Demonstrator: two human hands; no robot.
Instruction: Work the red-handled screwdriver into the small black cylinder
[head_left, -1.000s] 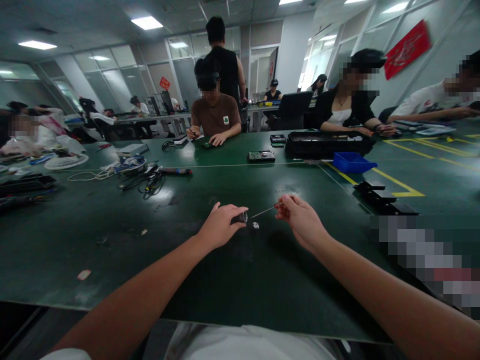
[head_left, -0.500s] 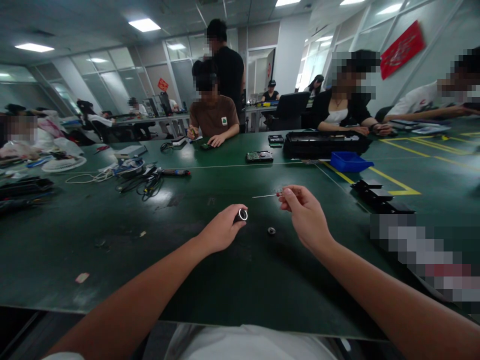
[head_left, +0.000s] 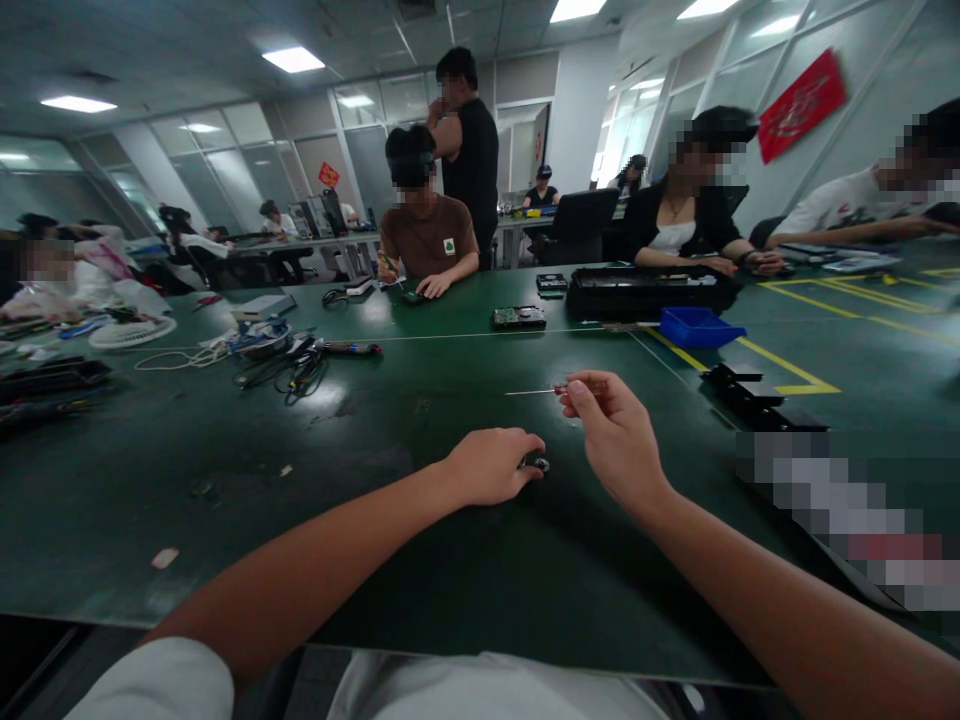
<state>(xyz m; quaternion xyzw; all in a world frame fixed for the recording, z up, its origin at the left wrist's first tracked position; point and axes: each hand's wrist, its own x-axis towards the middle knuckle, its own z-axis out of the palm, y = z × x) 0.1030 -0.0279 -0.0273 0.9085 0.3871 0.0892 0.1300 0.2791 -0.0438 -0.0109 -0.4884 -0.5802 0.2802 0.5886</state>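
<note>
My left hand is low over the table, palm turned inward. It is curled round a dark cylindrical part, mostly hidden by my fingers; only a bit of its rim shows. My thumb and forefinger reach out beside a small round metallic piece on the green surface; whether they touch it I cannot tell. Further right, my right hand pinches the handle of a thin screwdriver, whose red-and-clear end shows at my fingertips. The shaft points left, above the table.
A green table spreads before me. Ahead lie a hard drive, a long black housing and a blue tray. Cables lie to the left, black brackets to the right. A person in brown works opposite.
My left hand has moved right and slightly down, carrying the dark cylindrical part to the small round piece. My right hand with the screwdriver has hardly moved.
</note>
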